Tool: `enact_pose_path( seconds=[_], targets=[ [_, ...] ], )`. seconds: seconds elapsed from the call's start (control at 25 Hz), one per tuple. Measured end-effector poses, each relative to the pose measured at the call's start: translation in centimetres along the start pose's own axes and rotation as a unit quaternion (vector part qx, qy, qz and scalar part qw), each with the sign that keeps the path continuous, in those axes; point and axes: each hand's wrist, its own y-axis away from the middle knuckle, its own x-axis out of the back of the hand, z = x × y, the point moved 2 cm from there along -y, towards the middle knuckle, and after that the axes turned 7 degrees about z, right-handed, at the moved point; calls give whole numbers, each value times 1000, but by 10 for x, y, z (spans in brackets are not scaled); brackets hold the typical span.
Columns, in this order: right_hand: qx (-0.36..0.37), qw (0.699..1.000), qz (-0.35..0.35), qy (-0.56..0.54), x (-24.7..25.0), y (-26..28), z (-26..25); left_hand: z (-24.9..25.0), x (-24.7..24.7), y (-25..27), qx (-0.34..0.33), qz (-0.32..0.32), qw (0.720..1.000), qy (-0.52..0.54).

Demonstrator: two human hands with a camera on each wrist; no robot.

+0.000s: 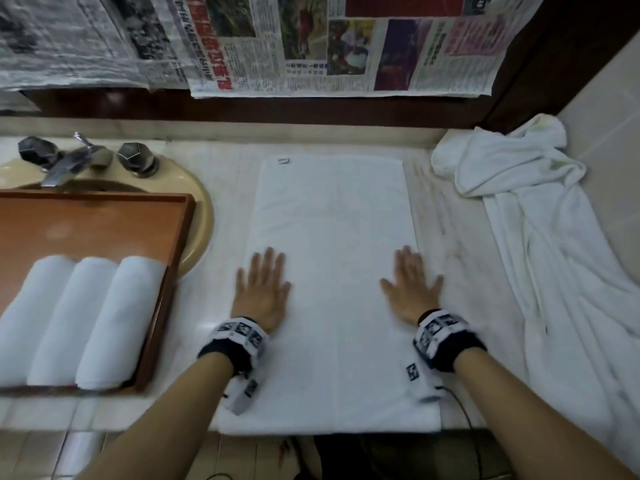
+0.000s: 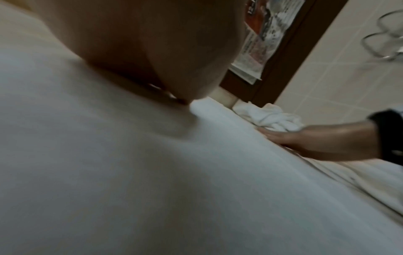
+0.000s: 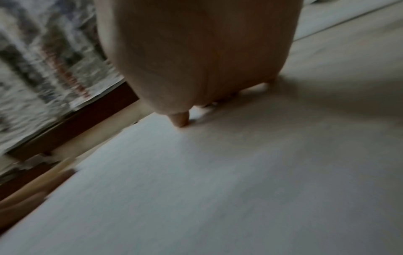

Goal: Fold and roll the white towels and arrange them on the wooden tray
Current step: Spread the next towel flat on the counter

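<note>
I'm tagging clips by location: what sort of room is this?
Most likely a bathroom: a beige oval washbasin with a metal two-handle tap set in a pale marble counter, beside a tiled wall.

Both forearms are bare — no sleeves reach into view. Each wrist carries a dark band [image 1: 225, 351] wrapped with a white strip of black-and-white square markers, and the right wrist's band [image 1: 446, 341] looks the same. A white marker-tagged block hangs under each wrist — a thin black cable [image 1: 464, 410] trails from the right one.
</note>
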Motion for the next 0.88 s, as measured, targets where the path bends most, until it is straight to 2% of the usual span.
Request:
enact_pose_path(
  seconds=[0.04, 0.08, 0.12, 0.2, 0.24, 0.28, 0.32, 0.4, 0.44, 0.48, 0.6, 0.64, 0.76, 0.88],
  targets=[
    [-57, 998, 1, 5, 7, 1, 12, -15, 5, 2, 66, 10, 998, 1],
    [-64, 998, 3, 5, 9, 12, 13, -17, 7, 8, 87, 10, 996, 17],
    [-2, 1000, 17, 16, 5, 25, -1, -6, 5, 15, 53, 13, 998, 39],
    [174, 984, 8, 33, -20, 60, -39, 37, -9, 39, -98, 3, 993, 60],
    [219, 975, -9, 28, -33, 71, -46, 47, -20, 51, -144, -15, 988, 56],
    [210, 977, -17, 27, -38, 75, -41, 43, -26, 60, -155, -18, 987, 40],
    [152, 988, -15, 13, -37, 71, -28, 27, -28, 61, -124, 0, 992, 21],
    [6, 1000, 0, 6, -30, 65, 2, -11, -22, 65, 15, 30, 999, 7],
    [-24, 1000, 3, 11, -27, 68, 8, -21, -17, 67, 62, 28, 998, 15],
    [-4, 1000, 14, 13, -29, 77, 2, -20, -15, 70, 62, 30, 997, 27],
    [179, 983, 38, 16, -64, 115, -51, 37, -32, 90, -80, 38, 994, 62],
    [212, 976, 35, 20, -76, 126, -60, 50, -44, 99, -103, 31, 992, 59],
    [222, 968, 109, 48, -97, 139, -40, 36, -66, 119, -115, 82, 990, -11],
    [210, 965, 144, 60, -96, 140, -11, 3, -64, 122, -125, 105, 986, -26]
  ],
)
